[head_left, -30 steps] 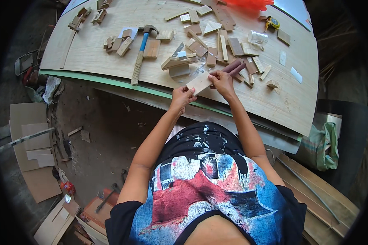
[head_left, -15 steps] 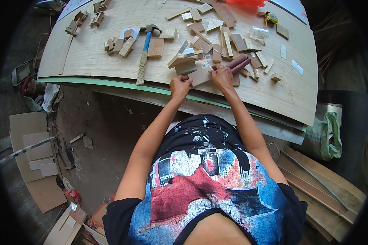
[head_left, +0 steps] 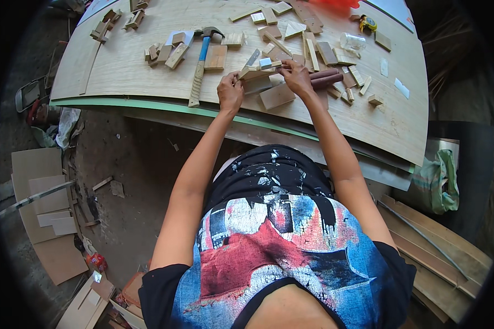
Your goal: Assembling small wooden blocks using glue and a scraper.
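Observation:
My left hand (head_left: 230,94) is closed on the left end of a thin wooden piece (head_left: 253,73) near the table's front edge. At the other end, the fingers of my right hand (head_left: 297,78) pinch the same piece. Just below it, a pale wood block (head_left: 277,97) lies on the tabletop, touched by neither hand. Two dark reddish rolls (head_left: 326,78) lie right beside my right hand. To the left of my left hand rests a claw hammer (head_left: 198,74) with a blue and tan handle.
Wood offcuts (head_left: 326,53) are scattered behind my hands, with a clear jar (head_left: 351,41) and a yellow tape measure (head_left: 368,23) farther right. More small blocks (head_left: 175,56) sit left of the hammer. Boards (head_left: 433,257) lean low at the right, beside a green-striped sack (head_left: 443,183).
Both hands have let go of the pale wood block, which now lies on the table. They have moved slightly up and taken hold of the thin wooden piece behind it.

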Available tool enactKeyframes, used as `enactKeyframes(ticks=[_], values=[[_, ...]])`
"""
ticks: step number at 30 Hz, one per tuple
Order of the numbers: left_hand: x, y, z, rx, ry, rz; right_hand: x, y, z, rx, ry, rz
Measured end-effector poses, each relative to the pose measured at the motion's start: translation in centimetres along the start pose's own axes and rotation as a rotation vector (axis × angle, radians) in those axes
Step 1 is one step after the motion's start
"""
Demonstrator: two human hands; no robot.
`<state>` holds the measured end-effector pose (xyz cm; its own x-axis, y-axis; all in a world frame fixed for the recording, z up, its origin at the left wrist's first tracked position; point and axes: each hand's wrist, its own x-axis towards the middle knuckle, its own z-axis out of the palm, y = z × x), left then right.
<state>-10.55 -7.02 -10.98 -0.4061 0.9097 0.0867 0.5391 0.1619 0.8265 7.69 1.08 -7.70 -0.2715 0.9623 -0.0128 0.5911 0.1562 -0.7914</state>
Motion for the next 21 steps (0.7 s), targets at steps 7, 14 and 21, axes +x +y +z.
enactKeyframes(ticks=[7,14,21], values=[[-2.7,3.1,-0.3,-0.094,0.060,0.044,-0.3,1.1,-2.0,0.128,-0.005,-0.059],[-5.5,4.0,0.8,-0.056,-0.044,0.006,-2.5,3.0,-2.9,0.247,-0.047,0.076],[-5.6,3.8,1.5,-0.018,-0.052,0.012,-3.0,3.0,-3.4,0.261,-0.036,0.061]])
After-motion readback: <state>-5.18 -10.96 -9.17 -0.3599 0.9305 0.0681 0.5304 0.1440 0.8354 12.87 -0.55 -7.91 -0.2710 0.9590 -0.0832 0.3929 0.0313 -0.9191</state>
